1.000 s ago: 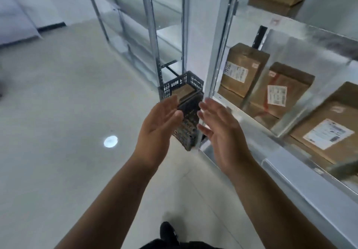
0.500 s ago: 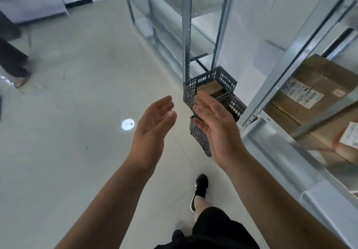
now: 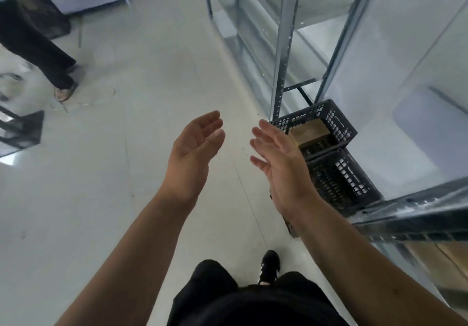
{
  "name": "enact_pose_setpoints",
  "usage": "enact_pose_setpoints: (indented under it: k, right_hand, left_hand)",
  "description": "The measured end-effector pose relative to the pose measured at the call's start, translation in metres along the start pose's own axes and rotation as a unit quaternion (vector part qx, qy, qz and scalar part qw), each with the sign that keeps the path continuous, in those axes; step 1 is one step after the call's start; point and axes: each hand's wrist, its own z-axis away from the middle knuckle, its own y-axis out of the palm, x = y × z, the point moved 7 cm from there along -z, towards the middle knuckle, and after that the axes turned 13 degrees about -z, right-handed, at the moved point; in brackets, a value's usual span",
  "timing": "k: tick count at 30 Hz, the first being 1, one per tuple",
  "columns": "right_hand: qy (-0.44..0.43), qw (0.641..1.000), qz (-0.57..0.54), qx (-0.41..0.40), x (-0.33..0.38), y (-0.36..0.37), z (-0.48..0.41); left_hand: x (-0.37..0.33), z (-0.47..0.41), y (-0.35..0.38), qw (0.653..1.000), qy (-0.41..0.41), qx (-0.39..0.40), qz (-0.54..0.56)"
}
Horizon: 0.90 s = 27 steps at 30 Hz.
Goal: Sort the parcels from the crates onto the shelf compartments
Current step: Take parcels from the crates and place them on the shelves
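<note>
Two dark perforated crates stand on the floor beside the metal shelf (image 3: 283, 54). The far crate (image 3: 336, 123) holds a brown cardboard parcel (image 3: 310, 132). The near crate (image 3: 342, 178) is partly hidden behind my right hand, and its contents are not visible. My left hand (image 3: 195, 148) and my right hand (image 3: 281, 161) are raised in front of me, palms facing each other, fingers relaxed, holding nothing. Both hands are left of the crates and above the floor.
A shelf board (image 3: 415, 214) juts in at the right, with brown parcels (image 3: 440, 254) below it. Another person's legs (image 3: 45, 54) stand at the far left near a dark stand (image 3: 22, 130). My own legs and black shoe (image 3: 269, 266) are at the bottom.
The view has swung left and down, away from the shelf with parcels toward the floor and crates. Both hands stay raised and empty and have spread slightly apart.
</note>
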Motion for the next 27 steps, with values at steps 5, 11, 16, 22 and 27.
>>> enact_pose_setpoints:
  k: [5,11,16,22,27]
  right_hand:
    - [0.034,0.999,-0.026,-0.015,-0.004,0.01,-0.071]
    - [0.034,0.997,-0.018,-0.064,-0.015,0.028,-0.176]
    - [0.018,0.991,0.029,-0.131,-0.011,0.047,-0.253]
    - [-0.027,0.978,0.087,-0.189,0.009,0.044,-0.309]
    - [-0.044,0.965,0.058,-0.253,0.026,0.007,-0.345]
  left_hand:
    - [0.001,-0.078,0.003,1.0,-0.009,0.007,-0.007]
    - [0.014,-0.199,-0.011,0.998,-0.019,0.044,-0.029]
    - [0.014,-0.301,-0.01,0.989,-0.032,0.13,-0.061]
    - [-0.001,-0.395,0.027,0.967,-0.029,0.231,-0.107]
    - [-0.007,-0.437,0.097,0.926,0.02,0.326,-0.188]
